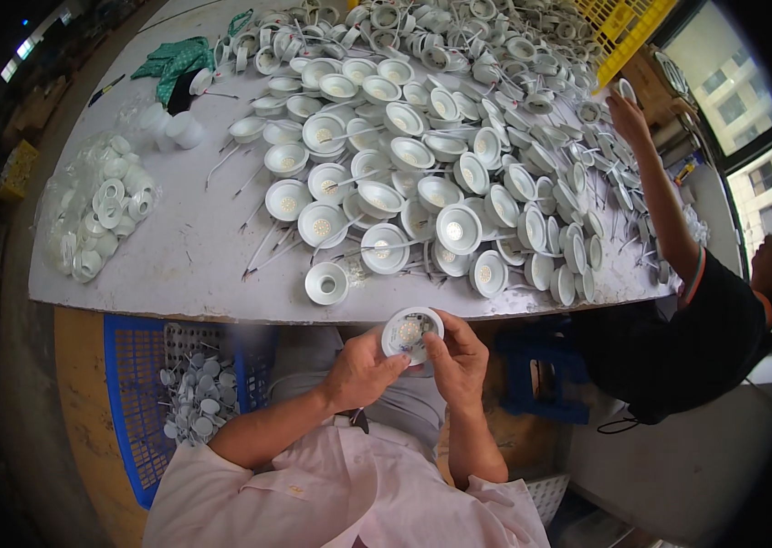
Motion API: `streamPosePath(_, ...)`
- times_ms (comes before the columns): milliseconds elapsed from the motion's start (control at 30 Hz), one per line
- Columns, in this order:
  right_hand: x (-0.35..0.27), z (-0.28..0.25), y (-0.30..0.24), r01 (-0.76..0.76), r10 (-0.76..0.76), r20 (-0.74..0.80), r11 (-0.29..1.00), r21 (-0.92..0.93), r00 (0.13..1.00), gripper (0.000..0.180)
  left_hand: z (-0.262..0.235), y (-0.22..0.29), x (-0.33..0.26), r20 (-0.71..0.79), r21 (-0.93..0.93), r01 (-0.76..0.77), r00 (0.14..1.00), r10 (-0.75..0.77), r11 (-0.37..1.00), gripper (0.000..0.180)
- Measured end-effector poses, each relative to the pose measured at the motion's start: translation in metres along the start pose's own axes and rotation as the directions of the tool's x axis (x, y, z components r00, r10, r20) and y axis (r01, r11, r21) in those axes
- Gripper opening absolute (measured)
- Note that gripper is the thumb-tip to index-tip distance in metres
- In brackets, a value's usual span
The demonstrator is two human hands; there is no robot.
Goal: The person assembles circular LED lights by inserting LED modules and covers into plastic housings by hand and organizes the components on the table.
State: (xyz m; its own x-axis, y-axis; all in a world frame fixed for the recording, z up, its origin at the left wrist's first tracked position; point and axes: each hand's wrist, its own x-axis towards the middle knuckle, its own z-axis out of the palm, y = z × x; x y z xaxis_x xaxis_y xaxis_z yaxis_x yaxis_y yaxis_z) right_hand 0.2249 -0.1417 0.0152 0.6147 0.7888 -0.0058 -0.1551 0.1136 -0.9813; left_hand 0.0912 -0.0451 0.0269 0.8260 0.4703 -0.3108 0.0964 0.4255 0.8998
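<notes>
Between both hands, just off the table's near edge, is a round white LED downlight [411, 332] with its dotted yellowish chip face turned up toward me. My left hand [360, 370] grips its lower left rim, thumb along the front edge. On the right side, my right hand [459, 361] holds the rim, its thumb pressed on the face near the chips. Nearest to the hands on the table sits a single white ring-shaped cup [325, 284] with a dark central hole. Beyond it spreads a large heap of white downlights [386, 248] with wires trailing from them.
A plastic bag of white cups [109, 205] and a green cloth [173, 64] lie on the left of the table [194, 265]. A blue crate [135, 411] with white lamp parts stands below. Grey rings pile up far back. At right, a co-worker's arm [664, 192] reaches over the heap.
</notes>
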Motion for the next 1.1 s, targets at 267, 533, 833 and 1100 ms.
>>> streamPosePath(267, -0.002, 0.015, 0.02, 0.136, -0.149, -0.013, 0.935, -0.328, 0.989, 0.024, -0.006, -0.008, -0.013, -0.082, 0.161, -0.041, 0.995, 0.055, 0.986, 0.04)
streamPosePath(533, 0.008, 0.046, 0.016, 0.297, -0.227, 0.194, 0.795, -0.528, 0.954, 0.025, -0.04, -0.025, -0.04, -0.178, 0.185, -0.149, 0.967, 0.182, 0.971, 0.046)
streamPosePath(833, 0.055, 0.088, 0.015, 0.505, -0.27, 0.427, 0.499, -0.705, 0.863, 0.06, -0.092, -0.034, -0.079, -0.303, -0.196, -0.141, 0.95, 0.077, 0.97, 0.041)
streamPosePath(1100, 0.06, 0.095, 0.019, 0.5, -0.227, 0.446, 0.406, -0.765, 0.866, 0.065, -0.101, -0.043, -0.076, -0.341, -0.2, -0.207, 0.931, 0.13, 0.958, 0.034)
